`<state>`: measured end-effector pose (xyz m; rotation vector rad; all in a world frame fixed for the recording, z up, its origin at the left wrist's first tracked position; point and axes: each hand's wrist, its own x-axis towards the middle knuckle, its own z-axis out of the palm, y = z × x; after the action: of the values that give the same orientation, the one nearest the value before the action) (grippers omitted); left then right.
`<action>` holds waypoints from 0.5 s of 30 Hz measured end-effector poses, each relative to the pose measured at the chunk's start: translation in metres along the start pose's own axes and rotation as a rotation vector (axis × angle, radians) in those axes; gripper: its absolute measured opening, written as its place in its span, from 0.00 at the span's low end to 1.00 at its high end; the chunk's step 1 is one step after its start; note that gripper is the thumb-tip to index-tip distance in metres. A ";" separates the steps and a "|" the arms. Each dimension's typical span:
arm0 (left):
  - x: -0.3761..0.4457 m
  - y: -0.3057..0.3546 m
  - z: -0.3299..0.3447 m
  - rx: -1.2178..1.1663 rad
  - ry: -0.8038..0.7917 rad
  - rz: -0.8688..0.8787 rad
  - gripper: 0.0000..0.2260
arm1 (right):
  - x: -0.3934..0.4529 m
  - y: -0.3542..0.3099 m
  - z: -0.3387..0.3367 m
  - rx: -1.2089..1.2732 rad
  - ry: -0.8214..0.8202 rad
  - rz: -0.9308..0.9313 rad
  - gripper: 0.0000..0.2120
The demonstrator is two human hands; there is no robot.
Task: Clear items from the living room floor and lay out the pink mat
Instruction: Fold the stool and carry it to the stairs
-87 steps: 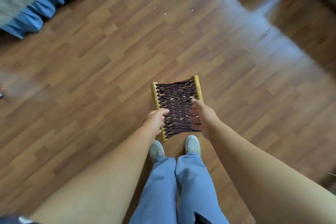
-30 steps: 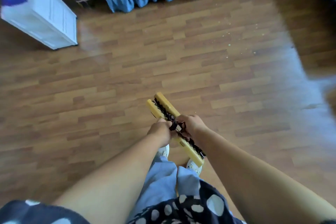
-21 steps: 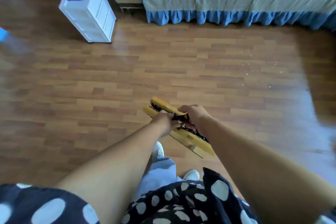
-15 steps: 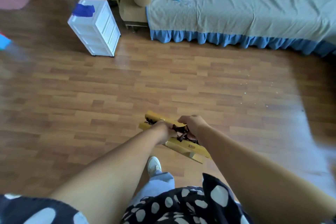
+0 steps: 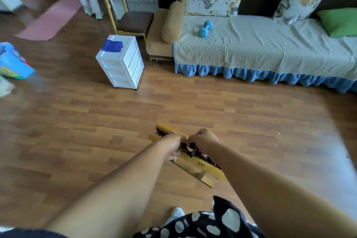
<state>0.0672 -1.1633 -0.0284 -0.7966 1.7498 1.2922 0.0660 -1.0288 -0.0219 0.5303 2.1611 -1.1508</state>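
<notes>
I hold a folded wooden stool (image 5: 195, 162) with yellow bars and dark woven straps in front of my waist, above the wooden floor. My left hand (image 5: 172, 146) grips its near bar and my right hand (image 5: 204, 141) grips the far bar by the bunched straps. The bars lie side by side, slanting from upper left to lower right. The pink mat (image 5: 50, 17) lies flat on the floor at the far left, beside a curtain.
A white drawer unit (image 5: 120, 63) with a blue cloth (image 5: 112, 45) on top stands ahead on the left. Behind it are a chair (image 5: 133, 21) and a sofa bed (image 5: 260, 48) carrying a blue dumbbell (image 5: 205, 28). A colourful bag (image 5: 11, 62) sits at the left edge.
The stool went from spread open to folded flat in both hands. My view has lifted from the floor toward the sofa bed, bringing the drawer unit, chair and pink mat into sight.
</notes>
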 end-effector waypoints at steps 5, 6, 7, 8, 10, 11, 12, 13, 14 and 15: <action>0.016 0.012 -0.032 -0.413 0.077 -0.049 0.16 | 0.031 -0.043 0.010 -0.108 -0.049 -0.049 0.08; 0.020 0.015 -0.039 -0.466 0.101 -0.052 0.16 | 0.038 -0.053 0.012 -0.151 -0.058 -0.066 0.07; 0.023 0.018 -0.046 -0.510 0.125 -0.048 0.16 | 0.045 -0.061 0.015 -0.185 -0.067 -0.083 0.06; 0.027 0.023 -0.053 -0.553 0.152 -0.043 0.17 | 0.053 -0.069 0.017 -0.211 -0.086 -0.099 0.05; 0.032 0.031 -0.070 -0.644 0.211 -0.042 0.18 | 0.069 -0.089 0.020 -0.241 -0.148 -0.135 0.04; 0.037 0.035 -0.078 -0.690 0.241 -0.041 0.17 | 0.078 -0.100 0.020 -0.257 -0.188 -0.159 0.03; 0.040 0.040 -0.086 -0.733 0.282 -0.046 0.16 | 0.088 -0.112 0.020 -0.279 -0.232 -0.189 0.02; 0.044 0.044 -0.093 -0.786 0.317 -0.047 0.14 | 0.097 -0.123 0.020 -0.300 -0.268 -0.215 0.02; 0.048 0.050 -0.101 -0.823 0.355 -0.052 0.11 | 0.107 -0.135 0.020 -0.317 -0.299 -0.240 0.01; 0.050 0.057 -0.107 -0.876 0.382 -0.042 0.09 | 0.116 -0.147 0.020 -0.330 -0.328 -0.261 0.01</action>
<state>-0.0304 -1.2514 -0.0295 -1.6387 1.3734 2.0004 -0.0999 -1.1179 -0.0236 -0.0841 2.1061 -0.9063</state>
